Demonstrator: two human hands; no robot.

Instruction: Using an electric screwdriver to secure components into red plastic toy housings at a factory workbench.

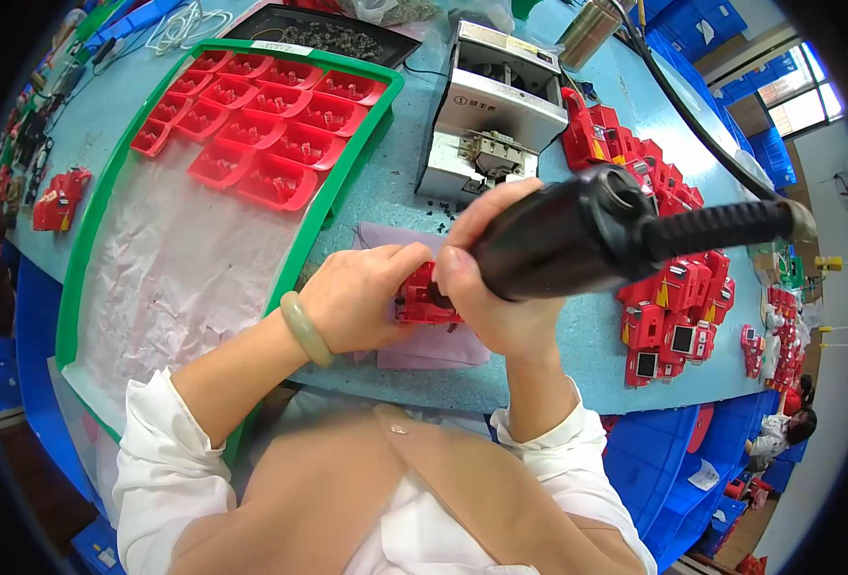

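Note:
My right hand [513, 316] is wrapped round a black electric screwdriver [553, 240], its ribbed cable leading off to the right. The driver's tip is hidden behind the hand, over a small red plastic housing [414, 299]. My left hand [352, 287], with a pale green bangle at the wrist, grips that housing from the left side. Under the housing lies a pinkish cloth [434, 353] on the blue-green bench. Just beyond my hands stands a metal screw feeder [496, 101], with a few small dark screws [435, 209] scattered beside it.
A green-rimmed tray [84, 278] lined with white sheet fills the left, with several red shells [252, 125] at its far end. Red assembled units [668, 321] are heaped on the right. A black tray of small parts [323, 36] lies at the back; blue bins [649, 460] stand below right.

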